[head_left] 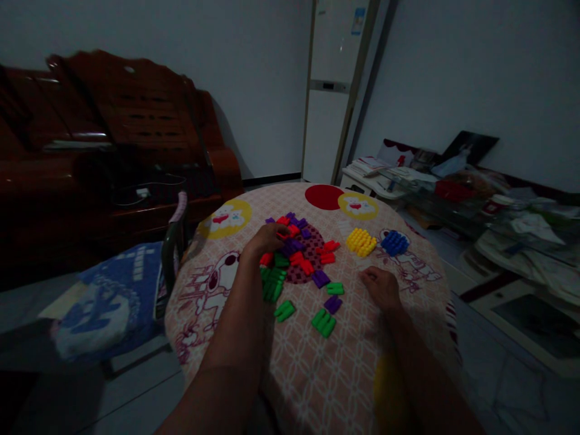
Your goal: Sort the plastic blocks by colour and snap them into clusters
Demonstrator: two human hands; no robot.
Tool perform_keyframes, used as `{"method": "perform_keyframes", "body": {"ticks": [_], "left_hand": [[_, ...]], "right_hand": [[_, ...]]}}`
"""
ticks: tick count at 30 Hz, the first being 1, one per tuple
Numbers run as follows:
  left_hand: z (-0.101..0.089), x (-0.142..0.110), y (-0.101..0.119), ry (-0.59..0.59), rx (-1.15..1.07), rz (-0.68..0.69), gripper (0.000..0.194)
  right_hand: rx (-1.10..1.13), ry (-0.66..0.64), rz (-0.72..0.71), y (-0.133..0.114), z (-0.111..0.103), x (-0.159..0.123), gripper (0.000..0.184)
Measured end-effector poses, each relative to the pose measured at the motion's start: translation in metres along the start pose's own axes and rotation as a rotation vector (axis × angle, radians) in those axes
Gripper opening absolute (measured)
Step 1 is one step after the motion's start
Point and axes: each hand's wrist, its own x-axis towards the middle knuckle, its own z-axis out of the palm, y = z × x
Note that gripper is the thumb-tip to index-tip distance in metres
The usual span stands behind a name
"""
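My left hand [269, 237] reaches over a loose pile of plastic building blocks, its fingers closed at a red block [283, 235]; the grip is partly hidden. Purple blocks [292, 246] and more red blocks [302, 263] lie around these fingers. Below the left wrist sits a cluster of green blocks [273, 284]. My right hand [381, 287] rests low over the tablecloth with its fingers curled in, and nothing shows in them. Nearest to it are a group of yellow blocks [361, 241] and a group of blue blocks [395, 243], both farther back.
Scattered green [323, 323] and purple pieces [321, 278] lie between my arms on the round table's patterned cloth [308, 368]. A chair with a blue cloth [118, 296] stands at the left, before a wooden sofa [136, 115]. A cluttered glass table [435, 205] is at the right.
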Motion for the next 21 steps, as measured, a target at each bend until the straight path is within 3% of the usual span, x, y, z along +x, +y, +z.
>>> {"method": "perform_keyframes", "body": {"ticks": [6, 12, 21], "left_hand": [[0.002, 0.002, 0.009, 0.172, 0.173, 0.030, 0.021], [0.034, 0.009, 0.023, 0.078, 0.403, 0.013, 0.027], [0.041, 0.017, 0.012, 0.078, 0.198, 0.061, 0.035]], "right_hand": [[0.076, 0.007, 0.005, 0.001, -0.001, 0.000, 0.030], [0.106, 0.011, -0.011, 0.000, -0.003, 0.000, 0.029], [0.129, 0.021, -0.010, -0.002, -0.004, -0.001, 0.027]]}}
